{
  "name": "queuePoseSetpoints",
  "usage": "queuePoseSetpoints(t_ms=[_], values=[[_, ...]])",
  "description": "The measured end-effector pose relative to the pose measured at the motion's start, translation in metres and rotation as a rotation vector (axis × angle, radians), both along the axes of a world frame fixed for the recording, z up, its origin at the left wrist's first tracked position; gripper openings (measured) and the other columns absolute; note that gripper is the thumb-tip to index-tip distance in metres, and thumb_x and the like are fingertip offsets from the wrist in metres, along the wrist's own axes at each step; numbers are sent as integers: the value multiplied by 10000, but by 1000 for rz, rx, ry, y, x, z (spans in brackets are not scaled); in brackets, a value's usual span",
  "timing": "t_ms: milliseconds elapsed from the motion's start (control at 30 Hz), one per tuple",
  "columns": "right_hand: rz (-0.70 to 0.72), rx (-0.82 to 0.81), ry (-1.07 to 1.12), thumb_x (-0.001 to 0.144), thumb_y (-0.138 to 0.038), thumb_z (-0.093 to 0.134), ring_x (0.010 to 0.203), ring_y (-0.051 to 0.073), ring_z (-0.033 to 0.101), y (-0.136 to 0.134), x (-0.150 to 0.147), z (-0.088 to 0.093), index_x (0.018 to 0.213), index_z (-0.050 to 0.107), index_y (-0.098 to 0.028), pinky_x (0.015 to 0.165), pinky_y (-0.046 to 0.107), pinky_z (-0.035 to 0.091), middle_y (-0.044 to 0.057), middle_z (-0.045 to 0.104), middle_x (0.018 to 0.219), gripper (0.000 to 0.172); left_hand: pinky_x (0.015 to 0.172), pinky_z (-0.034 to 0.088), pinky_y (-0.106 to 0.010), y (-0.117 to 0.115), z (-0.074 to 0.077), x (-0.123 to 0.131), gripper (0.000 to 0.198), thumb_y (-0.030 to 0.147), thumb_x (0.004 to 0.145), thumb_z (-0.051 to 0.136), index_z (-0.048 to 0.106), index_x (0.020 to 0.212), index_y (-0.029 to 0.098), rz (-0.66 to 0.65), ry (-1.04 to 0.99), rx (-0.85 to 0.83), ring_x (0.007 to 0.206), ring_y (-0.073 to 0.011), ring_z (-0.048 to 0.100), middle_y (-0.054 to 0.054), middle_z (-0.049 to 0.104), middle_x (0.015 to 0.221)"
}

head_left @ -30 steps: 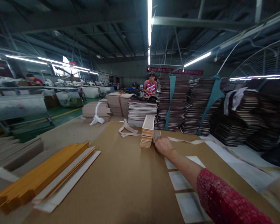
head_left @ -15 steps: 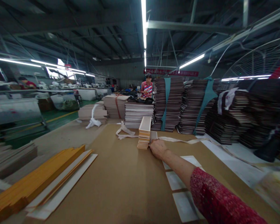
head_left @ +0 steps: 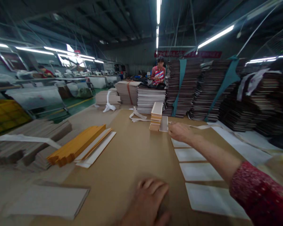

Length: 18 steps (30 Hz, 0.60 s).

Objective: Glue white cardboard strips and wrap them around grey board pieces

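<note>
My right hand (head_left: 180,131) reaches across the brown board, fingers bent and pressed together. Its fingertips are hidden, so what they may hold cannot be made out. Just left of it lies a flat pale card (head_left: 163,123), beside a small stack of orange-edged cards (head_left: 156,113). Below that hand, several white cards (head_left: 199,171) lie in a column, partly covered by my right forearm. My left hand (head_left: 147,197) is low in the middle over the board, slightly blurred. Its fingers are loosely bent, the thumb is apart, and nothing shows in them.
An orange-edged bundle of strips (head_left: 77,144) lies to the left beside grey board stacks (head_left: 30,144). A grey sheet pile (head_left: 49,201) is at the front left. Tall dark stacks (head_left: 182,88) tied with teal strips line the back. A co-worker (head_left: 158,73) is behind them.
My left hand has come into view at the bottom. My right hand has moved right, away from the small stack, baring the flat card. The view has shifted downward and left.
</note>
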State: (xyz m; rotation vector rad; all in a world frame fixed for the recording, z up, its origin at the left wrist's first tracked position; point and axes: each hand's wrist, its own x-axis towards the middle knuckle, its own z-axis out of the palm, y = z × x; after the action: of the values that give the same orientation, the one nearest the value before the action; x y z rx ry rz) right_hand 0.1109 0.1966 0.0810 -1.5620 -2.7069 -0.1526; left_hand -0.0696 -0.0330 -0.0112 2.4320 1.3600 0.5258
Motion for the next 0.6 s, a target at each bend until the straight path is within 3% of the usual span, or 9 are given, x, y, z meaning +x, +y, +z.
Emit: queuePoseSetpoints(t_ms=[100, 233, 433, 500, 600], values=[[-3, -18, 109, 1023, -343, 499, 1067, 229, 667, -43, 47, 10, 1196, 676, -179, 971, 431, 506, 81, 709, 1174, 296, 1106, 400, -494, -13, 20, 3, 491, 184, 831, 622, 562, 1318, 210, 71, -90, -39, 1244, -258, 551, -71, 641, 1334], [-63, -17, 249, 1000, -377, 439, 1085, 227, 685, -114, 122, 6, 1248, 695, -175, 973, 337, 507, 85, 725, 1228, 410, 1077, 426, -519, -17, 23, 6, 444, 147, 834, 573, 580, 1274, 205, 58, -126, -23, 1215, -263, 562, -80, 649, 1292], [-242, -42, 434, 932, -536, 495, 928, 256, 746, -194, 219, -44, 1224, 718, -160, 732, 345, 623, 125, 735, 1204, 526, 1057, 446, -528, -13, 31, 31, 453, 156, 811, 585, 573, 1263, 188, -26, -112, -92, 1192, -276, 566, -93, 649, 1270], [-301, -35, 490, 919, -584, 515, 995, 276, 735, -208, 236, -62, 1261, 699, -180, 772, 384, 631, 129, 698, 1283, 561, 1072, 428, -546, -11, 34, 42, 488, 154, 801, 575, 553, 1287, 185, -47, -99, -104, 1219, -287, 549, -103, 634, 1300], [-327, 7, 502, 948, -596, 474, 1164, 300, 672, -220, 244, -83, 1310, 663, -173, 972, 475, 569, 132, 664, 1339, 589, 1100, 391, -576, -11, 34, 55, 554, 164, 800, 573, 501, 1349, 173, -58, -93, -98, 1284, -304, 502, -123, 595, 1370]])
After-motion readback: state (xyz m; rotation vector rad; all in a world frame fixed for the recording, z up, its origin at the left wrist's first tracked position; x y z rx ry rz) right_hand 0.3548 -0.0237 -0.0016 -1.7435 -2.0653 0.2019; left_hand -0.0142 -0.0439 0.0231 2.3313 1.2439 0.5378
